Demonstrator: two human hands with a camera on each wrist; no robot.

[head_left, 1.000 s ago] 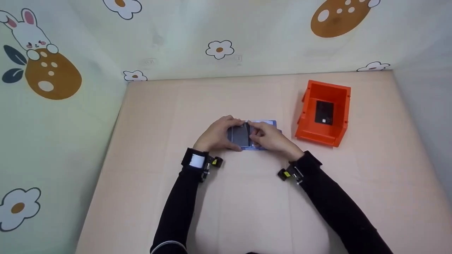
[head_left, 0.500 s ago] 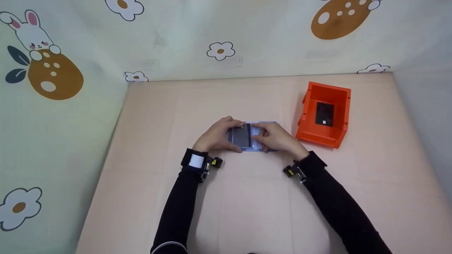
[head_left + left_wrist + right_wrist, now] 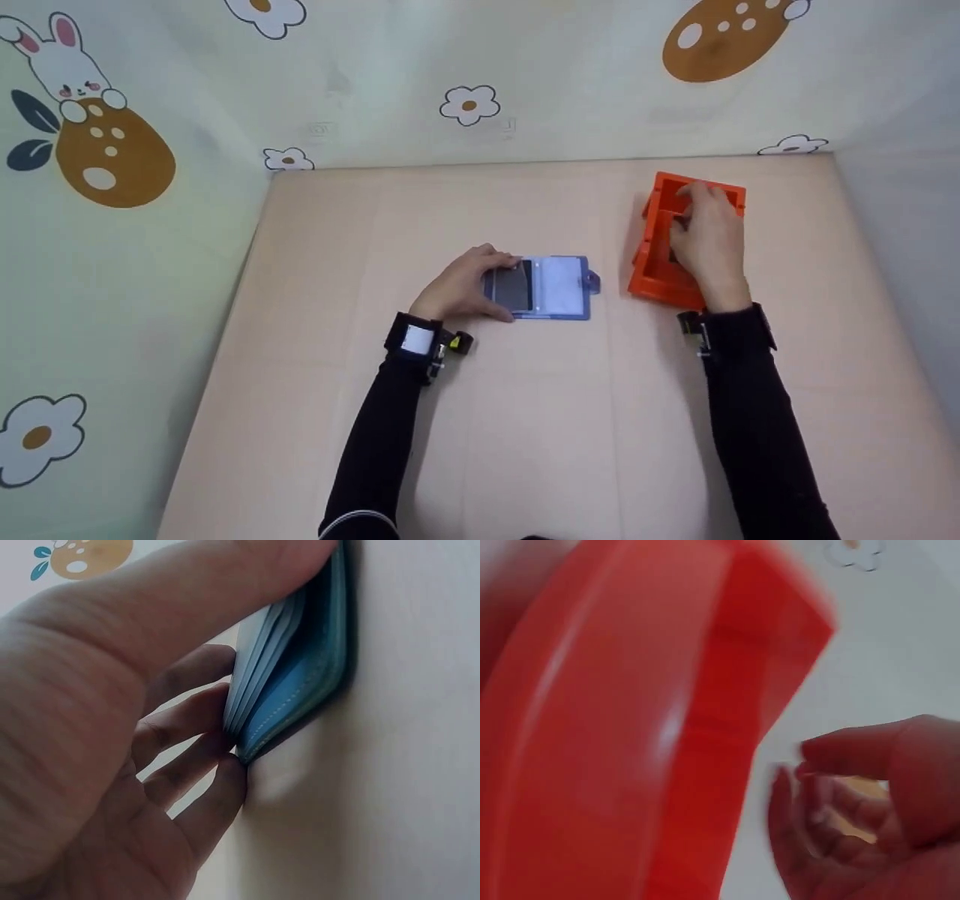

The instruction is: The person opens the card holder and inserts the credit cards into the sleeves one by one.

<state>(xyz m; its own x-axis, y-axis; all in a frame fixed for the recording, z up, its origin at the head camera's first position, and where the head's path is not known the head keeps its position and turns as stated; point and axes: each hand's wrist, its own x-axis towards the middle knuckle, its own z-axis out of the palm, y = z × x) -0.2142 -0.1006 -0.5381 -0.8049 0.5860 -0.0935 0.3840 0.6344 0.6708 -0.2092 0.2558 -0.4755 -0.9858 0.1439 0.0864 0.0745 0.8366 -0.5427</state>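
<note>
An open blue card holder (image 3: 589, 307) with clear sleeves lies on the table, a snap tab at its right end. A dark grey card (image 3: 514, 289) shows in its left part. My left hand (image 3: 465, 286) grips the holder's left side, thumb at the near edge and fingers at the far one. The left wrist view shows several leaves (image 3: 259, 664) fanned between thumb and fingers. My right hand (image 3: 709, 240) is above the orange bin (image 3: 652, 289), fingers loosely bent, with nothing visible between them. It mostly hides a black card (image 3: 673, 255) on the bin's floor.
The bin stands on the beige-covered table (image 3: 525, 420), right of the card holder. A patterned curtain (image 3: 375, 90) rises behind the table and along its left side.
My right hand has left the card holder and moved right and away, over the orange bin. The holder's right half and tab are now uncovered. My left hand stays put.
</note>
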